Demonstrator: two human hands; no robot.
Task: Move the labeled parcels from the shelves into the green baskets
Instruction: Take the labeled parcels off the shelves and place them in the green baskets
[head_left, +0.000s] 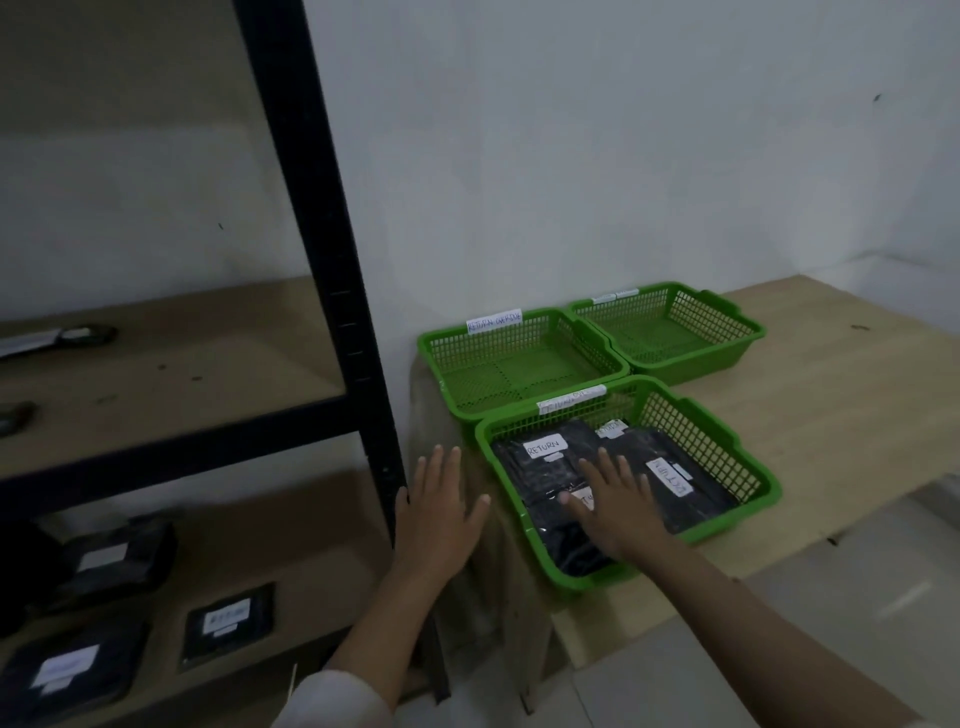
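The right hand (618, 506) lies flat, fingers spread, over the black plastic parcels with white labels (550, 467) in the near green plastic basket (748, 483). The left hand (441, 512) hangs open, holding nothing, beside the black metal shelf post (332, 291). Two far green baskets (519, 358) look empty. More dark labeled parcels (228, 621) wait on the low shelf, so I think plenty is left. Their labels are too blurry to read.

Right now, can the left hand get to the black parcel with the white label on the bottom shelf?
Probably yes. The left hand is open and holds nothing, beside the black shelf post. The black parcel with the white label lies uncovered near the shelf's open front, lower left.
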